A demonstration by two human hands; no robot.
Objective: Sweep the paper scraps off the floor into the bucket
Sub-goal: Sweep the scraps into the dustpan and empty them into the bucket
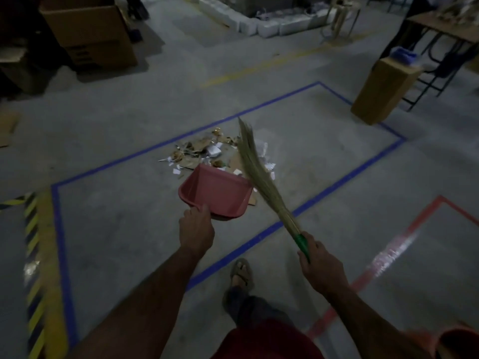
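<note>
A pile of white and brown paper scraps [204, 152] lies on the concrete floor inside a blue-taped rectangle. My left hand [196, 229] grips the handle of a pink dustpan [216, 193], whose open mouth faces the pile. My right hand [320, 265] grips the green handle of a straw broom [255, 164]. The broom's bristles point up and away over the right side of the pile. A tall brown cardboard bin [383, 90] stands at the far right corner of the blue rectangle.
Blue tape [259, 237] outlines the work area and red tape [383, 265] marks the floor to the right. Yellow-black hazard tape [33, 229] runs at the left. Cardboard boxes [90, 35] stand far left, white blocks [259, 24] at the back, a table [440, 27] far right. My sandalled foot [241, 273] is below.
</note>
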